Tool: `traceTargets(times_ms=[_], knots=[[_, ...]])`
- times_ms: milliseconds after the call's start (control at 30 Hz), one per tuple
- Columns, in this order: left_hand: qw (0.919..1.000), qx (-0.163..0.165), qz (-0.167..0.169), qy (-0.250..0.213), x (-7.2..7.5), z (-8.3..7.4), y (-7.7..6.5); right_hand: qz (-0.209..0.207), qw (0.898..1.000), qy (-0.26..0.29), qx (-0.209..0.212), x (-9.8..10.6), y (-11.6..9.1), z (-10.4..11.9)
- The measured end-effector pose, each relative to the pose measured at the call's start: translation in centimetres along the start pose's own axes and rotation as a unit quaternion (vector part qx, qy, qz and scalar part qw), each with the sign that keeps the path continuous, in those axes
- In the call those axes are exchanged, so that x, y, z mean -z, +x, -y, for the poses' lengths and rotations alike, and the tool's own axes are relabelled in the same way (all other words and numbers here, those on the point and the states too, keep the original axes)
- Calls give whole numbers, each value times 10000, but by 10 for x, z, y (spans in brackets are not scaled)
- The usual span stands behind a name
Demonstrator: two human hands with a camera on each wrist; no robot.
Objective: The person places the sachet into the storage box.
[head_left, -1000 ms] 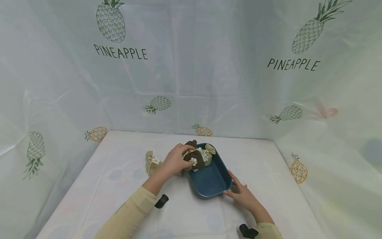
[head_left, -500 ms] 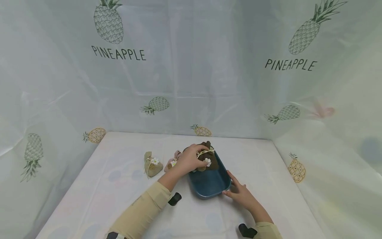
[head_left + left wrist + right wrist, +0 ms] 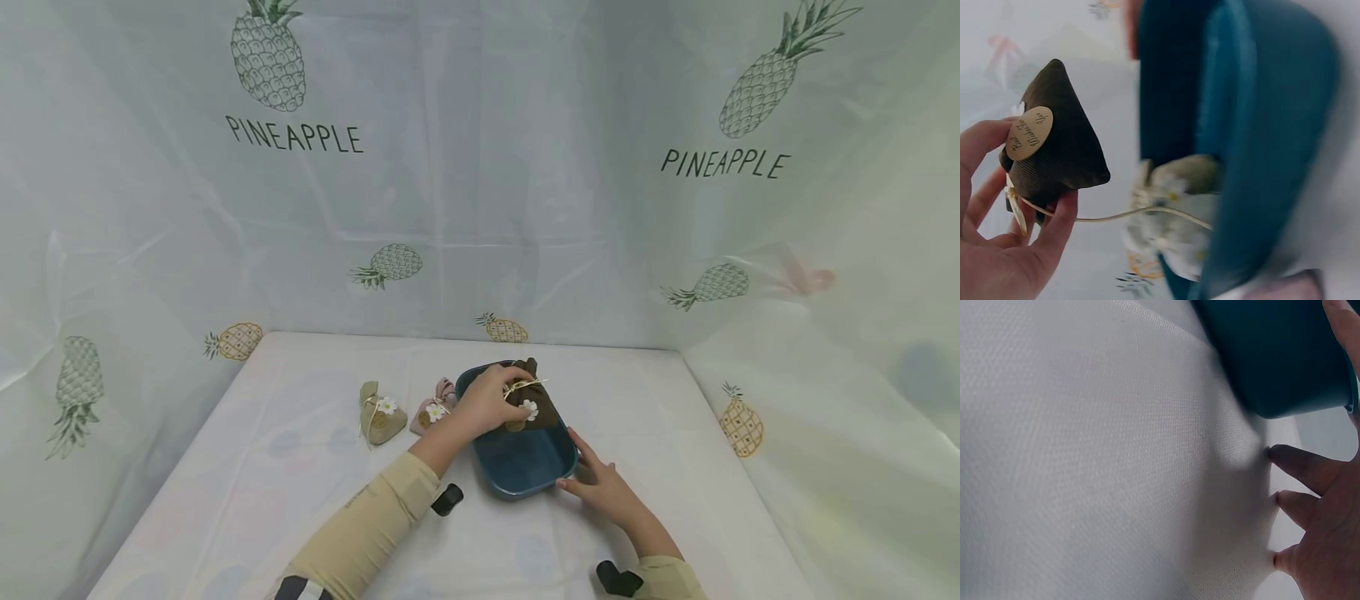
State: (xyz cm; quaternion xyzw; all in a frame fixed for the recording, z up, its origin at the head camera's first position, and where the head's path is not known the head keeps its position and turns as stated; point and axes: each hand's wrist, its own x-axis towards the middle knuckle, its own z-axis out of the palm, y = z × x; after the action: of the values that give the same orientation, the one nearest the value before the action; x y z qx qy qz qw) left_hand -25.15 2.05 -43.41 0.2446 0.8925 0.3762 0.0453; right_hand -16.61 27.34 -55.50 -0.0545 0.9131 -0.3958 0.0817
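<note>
My left hand [image 3: 487, 404] pinches a dark brown drawstring sachet [image 3: 546, 412] by its tied neck, over the far part of a blue rectangular dish [image 3: 525, 471]. In the left wrist view the sachet hangs clear of the dish wall [image 3: 1279, 125]. It bears an oval paper tag [image 3: 1030, 134], and its cord trails toward the dish. A beige sachet [image 3: 1191, 172] and a whitish one [image 3: 1179, 250] lie inside. My right hand [image 3: 609, 496] touches the dish's near right corner with thumb and forefinger. Its other fingers [image 3: 1307, 467] are spread, their tips down on the table.
Left of the dish, an olive sachet [image 3: 386, 423] and a pink sachet [image 3: 426, 418], both with white flowers, lie on the white-covered table [image 3: 300, 500]. Black wrist-camera pieces [image 3: 447, 499] sit at both wrists. A pineapple-print curtain [image 3: 480, 167] stands behind the table.
My left hand has carried the brown sachet rightward over the dish, uncovering the pink sachet on the table. The right hand stays at the dish's corner.
</note>
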Motion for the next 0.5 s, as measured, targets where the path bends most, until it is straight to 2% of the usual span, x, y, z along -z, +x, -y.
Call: traceTargets(times_ms=[333,500], knots=[[9994,28,8,338,-16,37,-4,-1,10000,35,39,-1,2,1],[9990,239,-133,356,-26,50,-7,-9,10000,38,-1,-1,2,2]])
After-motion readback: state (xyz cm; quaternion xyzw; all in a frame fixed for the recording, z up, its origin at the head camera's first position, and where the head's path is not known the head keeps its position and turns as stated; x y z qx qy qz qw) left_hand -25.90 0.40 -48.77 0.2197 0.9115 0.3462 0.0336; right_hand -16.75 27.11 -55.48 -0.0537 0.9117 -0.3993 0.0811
